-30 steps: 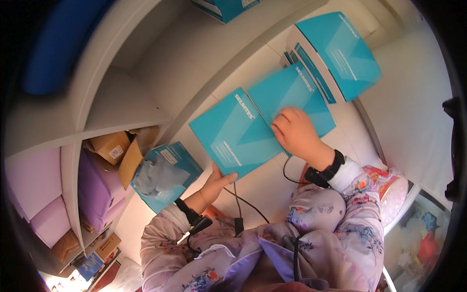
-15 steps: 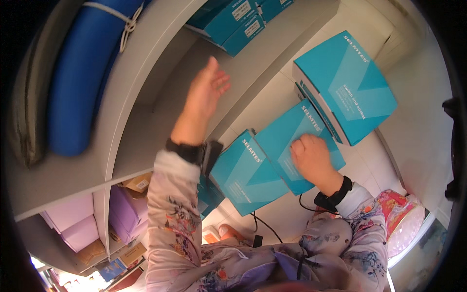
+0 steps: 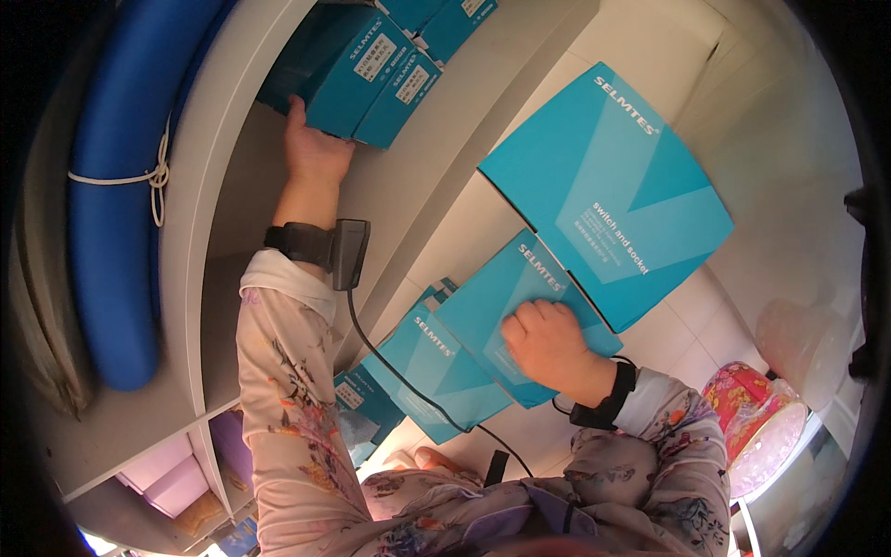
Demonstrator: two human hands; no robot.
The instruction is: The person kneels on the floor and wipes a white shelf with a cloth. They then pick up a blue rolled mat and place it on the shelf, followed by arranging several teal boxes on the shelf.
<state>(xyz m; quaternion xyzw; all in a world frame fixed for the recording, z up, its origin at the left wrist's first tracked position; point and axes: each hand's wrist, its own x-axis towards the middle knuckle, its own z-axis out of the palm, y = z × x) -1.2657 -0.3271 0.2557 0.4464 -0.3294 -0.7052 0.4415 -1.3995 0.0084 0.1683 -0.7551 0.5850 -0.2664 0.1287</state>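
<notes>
At the shelf, my left hand (image 3: pixel 316 153) is against the near end of a teal cardboard box (image 3: pixel 329 70). Its thumb lies along the box's left side, and the other fingers are mostly hidden by the box. My right hand (image 3: pixel 548 343) is curled into a loose fist on top of a teal box (image 3: pixel 473 311) on the floor, and nothing shows in it. That box overlaps another teal box (image 3: pixel 422 348) on its left. A larger-looking teal box (image 3: pixel 613 195) stands beyond it on the right.
More teal boxes (image 3: pixel 455 23) sit farther along the grey shelf (image 3: pixel 445 111). A blue roll tied with white cord (image 3: pixel 121 213) lies at the far left. A black cable (image 3: pixel 390 367) hangs from my left wrist device. A red floral round container (image 3: pixel 747 413) stands at right.
My left hand has gone from free above the shelf to the teal box there. My right hand stays on its box. The whole view has shifted, bringing the shelf boxes lower.
</notes>
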